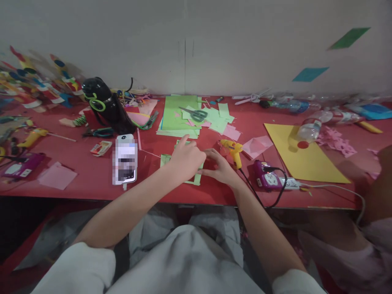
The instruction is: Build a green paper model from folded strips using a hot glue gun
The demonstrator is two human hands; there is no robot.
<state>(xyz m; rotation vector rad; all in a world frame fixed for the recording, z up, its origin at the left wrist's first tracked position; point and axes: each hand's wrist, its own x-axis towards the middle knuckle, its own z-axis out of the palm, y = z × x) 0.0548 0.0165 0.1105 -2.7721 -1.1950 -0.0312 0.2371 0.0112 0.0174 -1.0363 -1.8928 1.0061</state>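
Observation:
Light green paper strips [197,179] lie on the red tabletop beneath both hands, and another part of the green paper [165,160] shows at the left. My left hand [188,160] is closed over this paper, its fingertips mostly hidden. My right hand [221,167] meets it from the right, thumb and fingers curled around the right edge of the green strips; the exact grip is partly hidden. Just right of my right hand lies a yellow hot glue gun [234,152] with a black cord. Scissors [197,114] rest on green sheets [177,108] beyond the hands.
Left of my hands are a phone [127,153], a black bottle [105,104] and pliers [99,132]. To the right are a purple power adapter [266,175], a yellow sheet [309,159] and plastic bottles [309,130]. Another person's arm [378,183] is at the right edge.

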